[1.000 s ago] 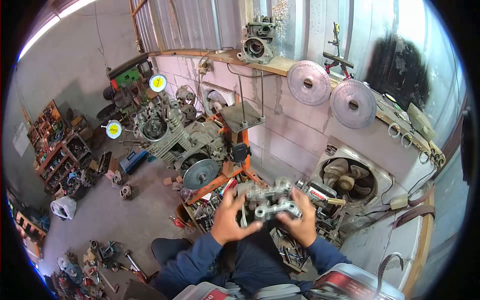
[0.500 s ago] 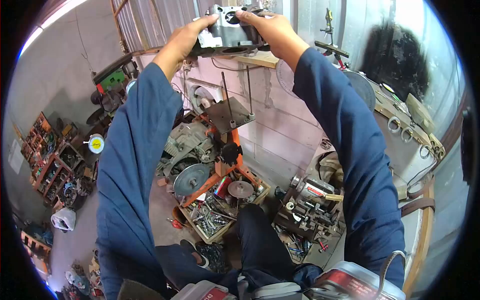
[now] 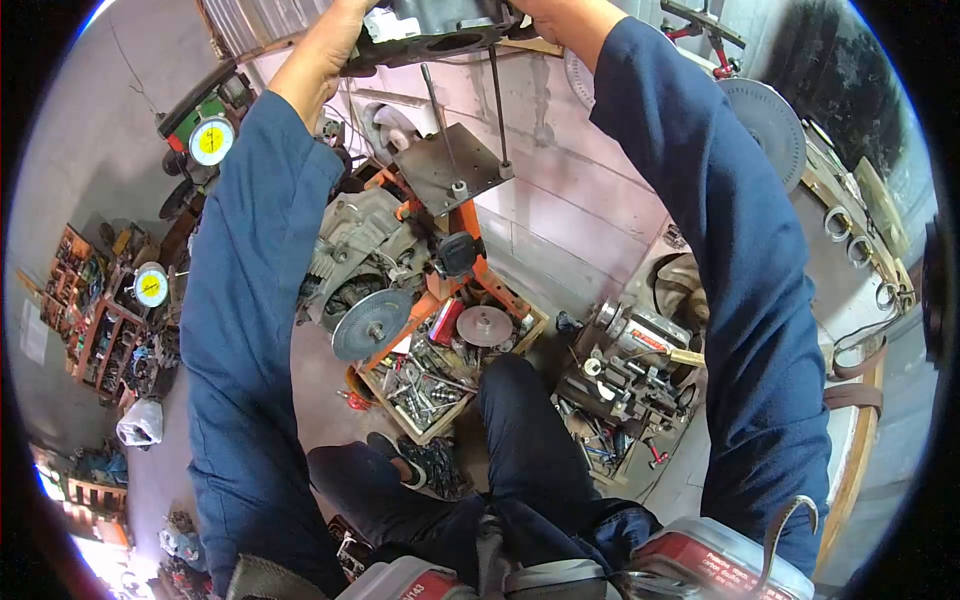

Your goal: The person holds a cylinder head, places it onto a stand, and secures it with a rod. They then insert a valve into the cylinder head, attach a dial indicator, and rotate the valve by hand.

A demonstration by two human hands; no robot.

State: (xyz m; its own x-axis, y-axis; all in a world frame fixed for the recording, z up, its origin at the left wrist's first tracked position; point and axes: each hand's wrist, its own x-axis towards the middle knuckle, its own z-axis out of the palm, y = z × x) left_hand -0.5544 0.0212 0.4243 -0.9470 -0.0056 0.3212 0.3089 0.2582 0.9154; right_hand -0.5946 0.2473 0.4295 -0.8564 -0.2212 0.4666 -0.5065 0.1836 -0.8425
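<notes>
A grey metal engine part [image 3: 445,22] with round openings is held up at the top edge of the view, partly cut off. My left hand [image 3: 335,45] grips its left side, with the fingertips out of frame. On its right side is my right hand [image 3: 560,14], also largely cut off, the fingers around the part's edge. Below the part stands an orange stand [image 3: 468,240] with a flat metal plate [image 3: 450,170] and two upright rods.
A wooden tray [image 3: 420,436] of tools lies below the stand. A grey casing [image 3: 365,240] and a toothed disc [image 3: 372,325] are left of it. A small machine [image 3: 640,345] is at right, near a bench with metal rings. Shelves [image 3: 105,345] stand far left.
The engine part and both hands have shifted up in the view, now partly out of frame. The stand, tray and dial gauges also appear at slightly different places, as the camera has moved.
</notes>
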